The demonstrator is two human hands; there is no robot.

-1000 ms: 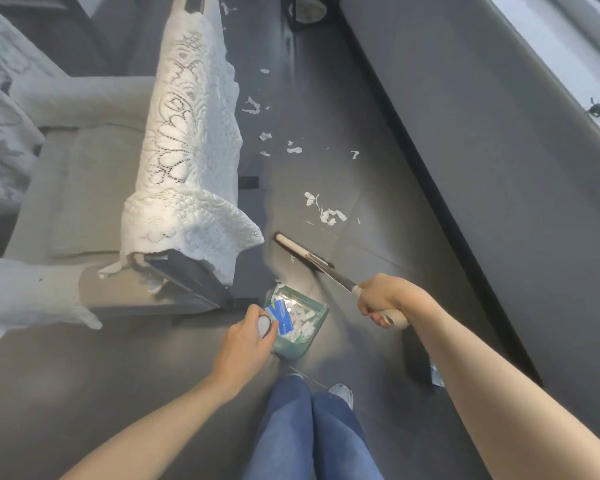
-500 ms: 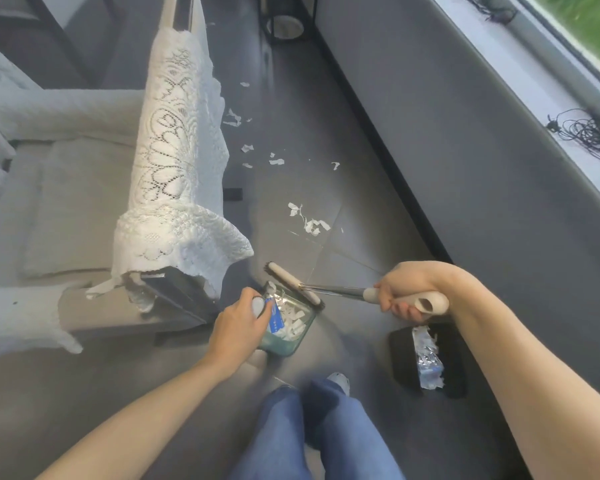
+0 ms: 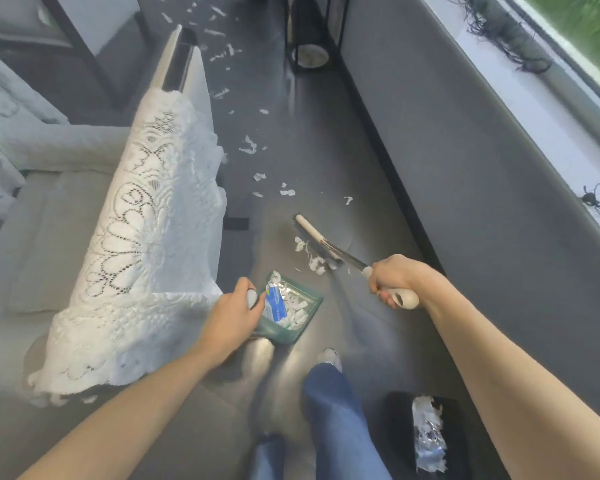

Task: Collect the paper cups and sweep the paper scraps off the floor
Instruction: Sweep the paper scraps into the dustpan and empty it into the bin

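Moved: brush (image 3: 314,236) head, half a second ago at the dustpan's lip, now lies out on the floor (image 3: 378,341) beyond a small heap of paper scraps (image 3: 310,256), toward the wall.
Also changed: view has tipped up, showing more litter along the corridor; bin (image 3: 426,431) now sits at the lower right.
Step in hand: sweeping, by the look of it a reach for a fresh stroke, bristles set behind the heap to draw it back to the pan.
Right hand (image 3: 394,280): fingers wrapped round the brush's white handle, metal shaft slanting down and away to the head.
Left hand (image 3: 232,315): closed on the dustpan's handle, thumb over its grey end, pan tilted with its mouth toward the brush.
Dustpan (image 3: 310,299): green, just beside the lace-draped sofa arm (image 3: 136,254), already holding white scraps and a blue-printed piece that may be a crushed cup; too blurred to say.
Scraps left: nearest heap touches the bristles, between brush and pan; a looser scatter (image 3: 274,187) lies farther up the floor, more beyond the sofa's far end.
Paper cups: none plainly visible on the floor.
Next move: likely a short pull toward the pan's lip, pan held flat to the floor so scraps do not slide under.
Progress: judged partway, much of the far floor still littered.
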